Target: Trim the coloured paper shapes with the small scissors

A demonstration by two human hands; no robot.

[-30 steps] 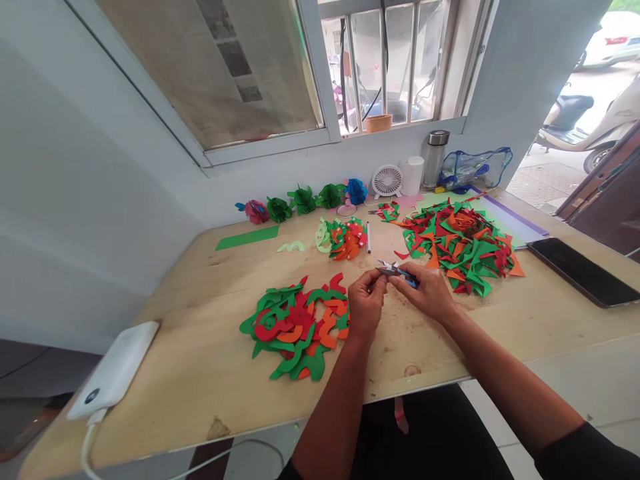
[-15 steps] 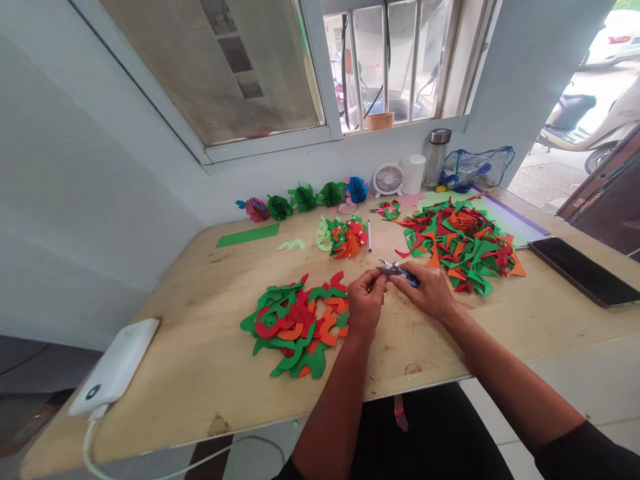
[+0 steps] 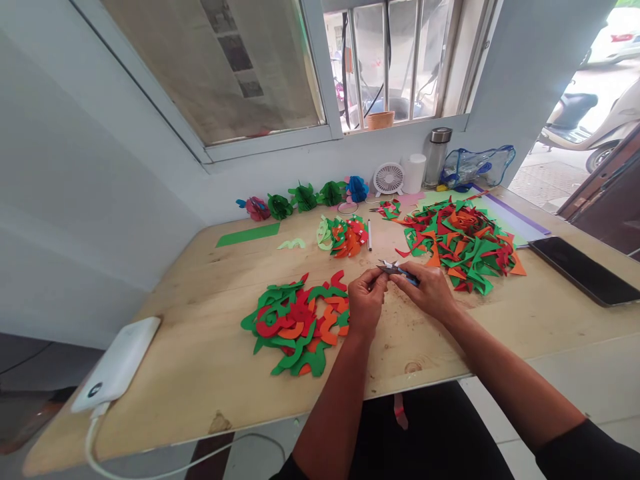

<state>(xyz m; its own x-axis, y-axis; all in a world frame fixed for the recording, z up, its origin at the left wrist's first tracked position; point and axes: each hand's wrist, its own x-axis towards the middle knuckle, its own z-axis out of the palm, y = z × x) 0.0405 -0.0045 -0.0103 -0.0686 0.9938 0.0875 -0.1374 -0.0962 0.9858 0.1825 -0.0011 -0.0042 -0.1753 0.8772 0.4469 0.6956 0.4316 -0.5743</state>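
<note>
My right hand is closed round a pair of blue-handled pliers, with the metal jaws pointing left. My left hand is closed in a pinch right at those jaws. Whatever its fingertips hold is too small and hidden to make out. Both hands are just above the wooden table, close together. Left of my left wrist lies a loose pile of curved green, red and orange cutouts. Beyond my hands is a smaller heap of cutouts with small white spots, with a white pen beside it.
A large heap of green, red and orange scraps lies to the right, near a black phone. Folded paper shapes line the wall beside a small fan and a bottle. A cabled white power bank sits at left.
Hardly anything differs. Both hands stay together at the pliers, with only a very slight shift of the fingers.
</note>
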